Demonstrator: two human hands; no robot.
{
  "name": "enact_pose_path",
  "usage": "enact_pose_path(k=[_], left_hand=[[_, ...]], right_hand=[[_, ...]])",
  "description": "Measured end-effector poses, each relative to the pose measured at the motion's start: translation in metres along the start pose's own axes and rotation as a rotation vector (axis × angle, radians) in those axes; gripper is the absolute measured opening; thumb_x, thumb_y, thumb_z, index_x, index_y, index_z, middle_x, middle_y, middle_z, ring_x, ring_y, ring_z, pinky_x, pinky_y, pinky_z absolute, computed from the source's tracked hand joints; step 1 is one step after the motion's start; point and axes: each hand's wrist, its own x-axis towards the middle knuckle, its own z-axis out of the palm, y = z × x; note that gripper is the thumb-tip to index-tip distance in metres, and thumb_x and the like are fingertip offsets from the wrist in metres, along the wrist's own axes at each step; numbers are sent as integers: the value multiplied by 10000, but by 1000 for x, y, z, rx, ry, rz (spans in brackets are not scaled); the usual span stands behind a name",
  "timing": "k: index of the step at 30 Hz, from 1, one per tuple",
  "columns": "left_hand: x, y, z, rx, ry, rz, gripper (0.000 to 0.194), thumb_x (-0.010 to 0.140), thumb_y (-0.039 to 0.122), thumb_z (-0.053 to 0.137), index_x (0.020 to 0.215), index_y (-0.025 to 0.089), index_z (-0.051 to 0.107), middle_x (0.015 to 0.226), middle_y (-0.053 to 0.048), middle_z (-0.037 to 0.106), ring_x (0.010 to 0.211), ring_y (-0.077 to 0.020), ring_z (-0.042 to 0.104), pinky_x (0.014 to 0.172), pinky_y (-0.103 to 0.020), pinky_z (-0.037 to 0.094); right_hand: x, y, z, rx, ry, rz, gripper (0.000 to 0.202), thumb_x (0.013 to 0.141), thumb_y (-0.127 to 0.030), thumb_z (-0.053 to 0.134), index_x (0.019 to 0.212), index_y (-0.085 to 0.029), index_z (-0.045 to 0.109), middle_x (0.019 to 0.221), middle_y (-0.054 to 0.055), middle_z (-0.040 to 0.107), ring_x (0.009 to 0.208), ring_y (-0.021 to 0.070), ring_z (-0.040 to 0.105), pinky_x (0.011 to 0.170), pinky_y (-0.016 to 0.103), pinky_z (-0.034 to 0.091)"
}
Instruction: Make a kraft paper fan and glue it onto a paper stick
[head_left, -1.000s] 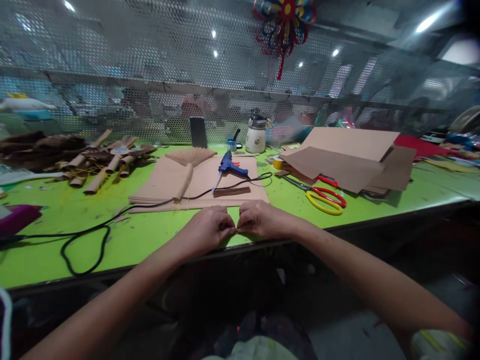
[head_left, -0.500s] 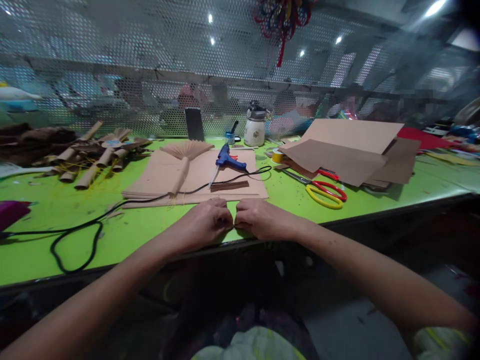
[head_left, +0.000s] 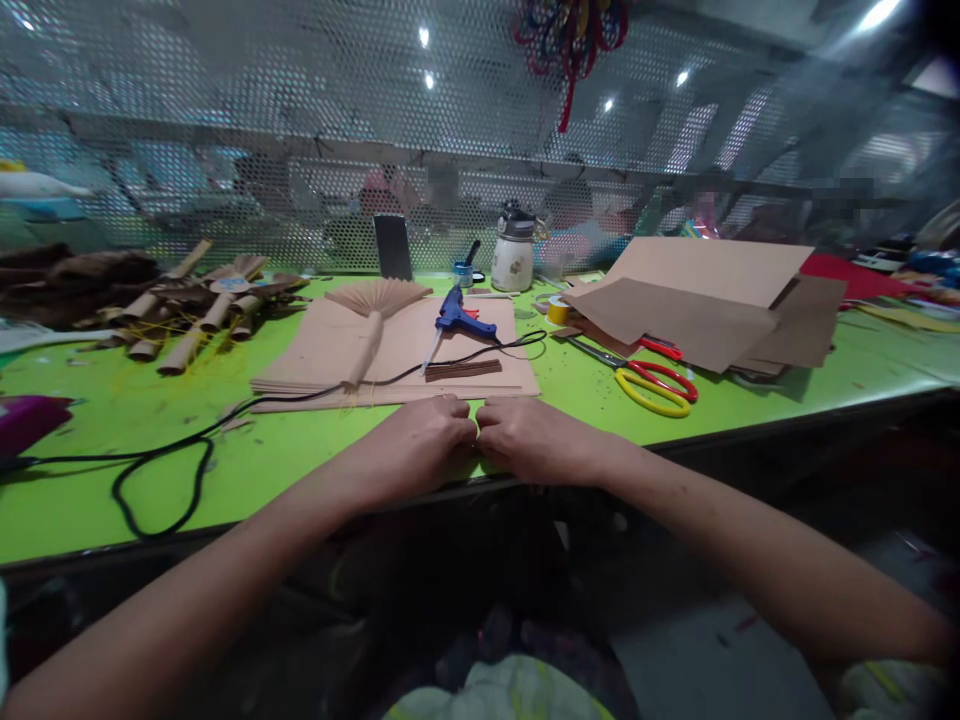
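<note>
My left hand (head_left: 431,437) and my right hand (head_left: 529,438) meet at the front edge of the green table, knuckles almost touching. Fingers on both are curled in and closed; whatever is between them is hidden. Just beyond lies a stack of brown paper sheets (head_left: 315,360). On it rest a pleated paper fan with a rolled handle (head_left: 367,350), a blue glue gun (head_left: 469,320) with its black cord, and a narrow strip of folded brown paper (head_left: 463,370). Scissors (head_left: 652,387) with red and yellow handles lie right of my right hand.
Loose brown sheets (head_left: 690,290) are piled at the right. Paper tubes (head_left: 187,340) with yellow strands lie at the left. A phone (head_left: 393,248), a white bottle (head_left: 513,255) and a blue jar (head_left: 463,272) stand along the back. The glue gun's cord (head_left: 202,440) loops across the left side.
Both hands have drawn closer together and curled further, narrowing the gap between them. The whole view has shifted slightly; the things on the table have stayed put.
</note>
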Motion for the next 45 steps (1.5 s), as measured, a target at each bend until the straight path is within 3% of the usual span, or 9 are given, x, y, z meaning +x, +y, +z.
enact_pose_path(k=[3,7,16,24,33,39,45], left_hand=[[-3,0,1,-16,-42,-6,209,861,112,498,901,188,689,904,-67,646,838,-171,584,758,-271,438],[-7,-1,3,-3,-51,-38,200,873,110,468,780,153,640,823,-56,584,759,-152,539,678,-251,414],[-11,-2,2,-20,-90,-83,212,900,142,435,720,154,546,776,-29,498,701,-135,479,637,-243,379],[-11,-4,2,-3,-98,-80,238,918,154,411,697,160,496,758,-14,462,679,-125,459,626,-238,358],[-11,-2,2,26,-93,-81,233,921,162,408,710,163,508,770,-23,489,695,-133,479,640,-240,370],[-6,-3,5,59,-42,-44,230,902,175,434,695,163,536,744,-29,522,667,-140,485,618,-254,369],[-5,-3,6,-6,-27,-65,198,894,169,443,831,150,629,824,-65,591,785,-168,543,697,-266,412]], right_hand=[[-2,1,-2,-26,-22,16,124,864,-104,517,839,-113,639,812,86,596,707,164,490,612,269,329],[-7,3,0,-18,-19,45,132,876,-99,506,830,-114,629,790,73,568,681,152,466,600,260,318],[-16,6,3,56,12,80,188,890,-98,485,760,-120,619,774,54,539,671,134,437,600,249,316],[-27,5,2,-18,-9,105,174,870,-87,502,733,-128,600,762,53,528,667,137,418,597,255,298],[-36,9,2,40,17,122,170,844,-40,496,874,-118,644,842,75,557,738,160,477,645,261,376],[-27,2,-10,186,278,222,181,855,-77,517,985,-105,639,974,127,566,902,198,524,780,314,438],[-8,-9,8,149,169,204,115,867,-134,552,883,-116,665,857,92,582,851,193,513,731,293,410]])
